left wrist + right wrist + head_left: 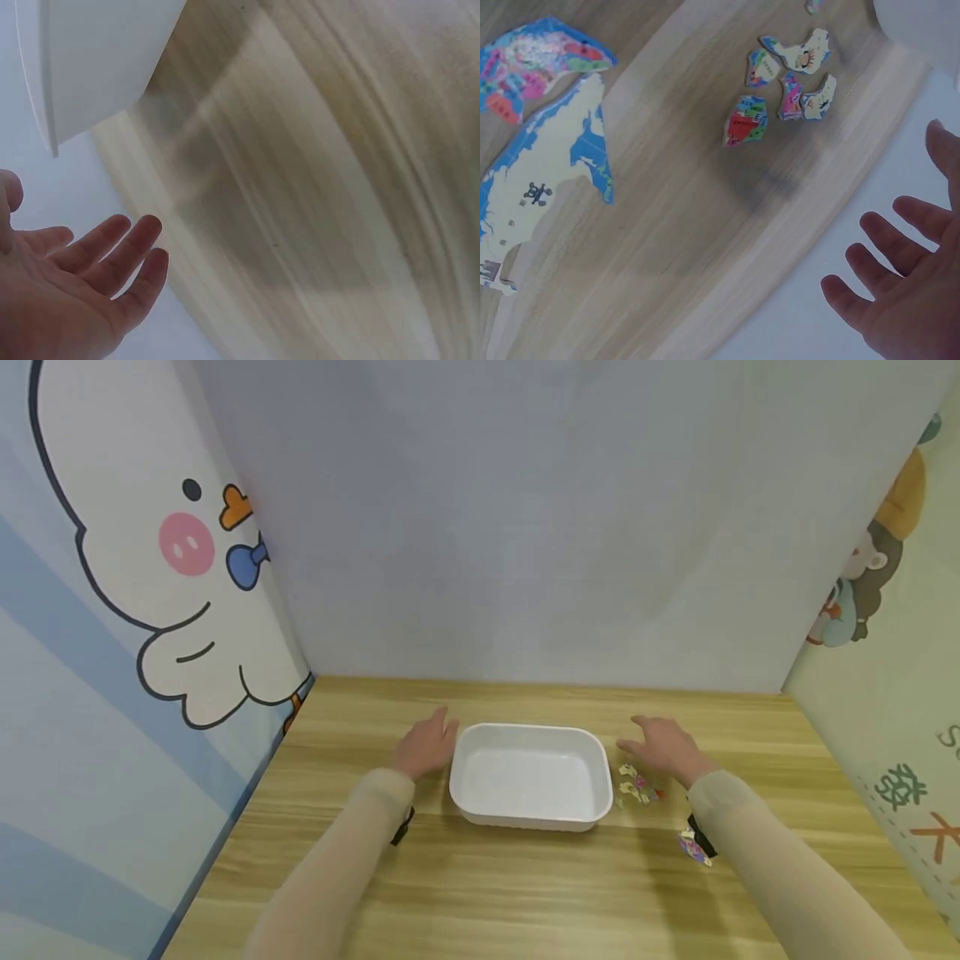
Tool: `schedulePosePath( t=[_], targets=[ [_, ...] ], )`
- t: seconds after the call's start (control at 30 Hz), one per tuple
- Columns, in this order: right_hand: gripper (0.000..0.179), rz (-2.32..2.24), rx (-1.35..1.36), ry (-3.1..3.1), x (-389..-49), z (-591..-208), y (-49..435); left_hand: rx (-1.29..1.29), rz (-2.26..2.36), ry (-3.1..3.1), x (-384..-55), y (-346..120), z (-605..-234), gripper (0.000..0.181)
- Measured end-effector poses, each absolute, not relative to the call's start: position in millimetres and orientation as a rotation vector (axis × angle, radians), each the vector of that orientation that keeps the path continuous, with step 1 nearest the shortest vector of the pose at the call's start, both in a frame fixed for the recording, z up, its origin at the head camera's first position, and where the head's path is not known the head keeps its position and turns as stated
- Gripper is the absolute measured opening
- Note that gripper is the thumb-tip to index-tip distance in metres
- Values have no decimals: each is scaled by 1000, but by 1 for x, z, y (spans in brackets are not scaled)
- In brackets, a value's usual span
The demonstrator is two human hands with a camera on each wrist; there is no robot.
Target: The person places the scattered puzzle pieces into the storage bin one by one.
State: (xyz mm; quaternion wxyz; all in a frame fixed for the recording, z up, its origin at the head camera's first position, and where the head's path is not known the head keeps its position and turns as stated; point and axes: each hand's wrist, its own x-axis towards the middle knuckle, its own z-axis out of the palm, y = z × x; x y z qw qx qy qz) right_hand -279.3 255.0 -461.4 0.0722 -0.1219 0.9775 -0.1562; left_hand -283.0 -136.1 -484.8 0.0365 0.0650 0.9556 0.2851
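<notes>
A white rectangular plastic tray (534,821) stands on the wooden table between my two hands. Just off its left side hovers my left hand (426,747), fingers loosely spread and nothing in them. My right hand (664,750) is beyond the tray's right side, above a cluster of small, flat, printed pieces (634,783). In the right wrist view its fingers (889,251) are spread and hold nothing. These pieces look like puzzle pieces, one of them a red and green piece (746,121). Larger pieces (546,169) with blue edges and a skull print lie nearer my right wrist.
The wooden table (525,893) reaches back to a plain grey-white curtain (510,527). A blue panel with a cartoon bird (150,568) borders the left side. On the right is a pale green printed panel (900,693). A dark band (701,835) shows at my right wrist.
</notes>
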Motion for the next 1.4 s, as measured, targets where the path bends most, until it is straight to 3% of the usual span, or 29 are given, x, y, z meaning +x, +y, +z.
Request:
schedulePosePath(
  t=[0.37,0.73,1.4],
  targets=[
    [38,-541,-370,2883,-273,-479,262,166,987,2875,-270,-142,-496,52],
    [41,-533,-395,2809,-275,-490,266,229,969,2843,-261,-144,-486,38],
    [23,-575,-456,2853,-278,-502,258,223,1184,2818,-240,-145,-505,26]
  ],
)
